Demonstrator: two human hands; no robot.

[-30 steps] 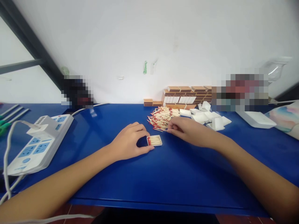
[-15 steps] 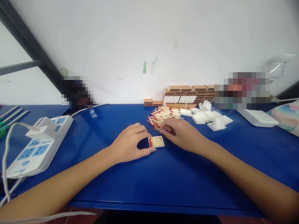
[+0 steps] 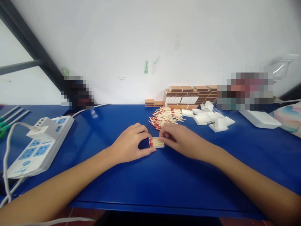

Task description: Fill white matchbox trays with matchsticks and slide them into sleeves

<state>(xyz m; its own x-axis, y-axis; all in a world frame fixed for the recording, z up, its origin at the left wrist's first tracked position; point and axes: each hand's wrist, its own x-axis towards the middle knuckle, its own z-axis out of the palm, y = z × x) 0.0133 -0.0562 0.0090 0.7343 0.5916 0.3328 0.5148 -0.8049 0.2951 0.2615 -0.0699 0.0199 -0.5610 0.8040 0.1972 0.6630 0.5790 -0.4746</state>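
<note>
Pinching the small white cardboard tray of red-tipped matches at its 9 o'clock end, L hand is clamping it btwn thumb & fingers on the blue tabletop. R hand, fingers bunched, is touching its 3 o'clock end; can't tell if it's gripping anything. Loose match pile is lying at 12 o'clock.

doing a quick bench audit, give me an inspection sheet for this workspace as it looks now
surface: blue table, glossy, no spills seen
job's things: matchbox tray full of red-tipped matches, flat on the table; loose matches heaped behind it
clutter: empty white trays right of the heap; stacked matchboxes against the wall; white box far right
grippers: left hand pinches the tray's left end; right hand fingers curled at its right end, grasp hidden
cables: power strip at left, one plug in; white cable loops past the front edge
surroundings: white wall; two blurred patches
</note>
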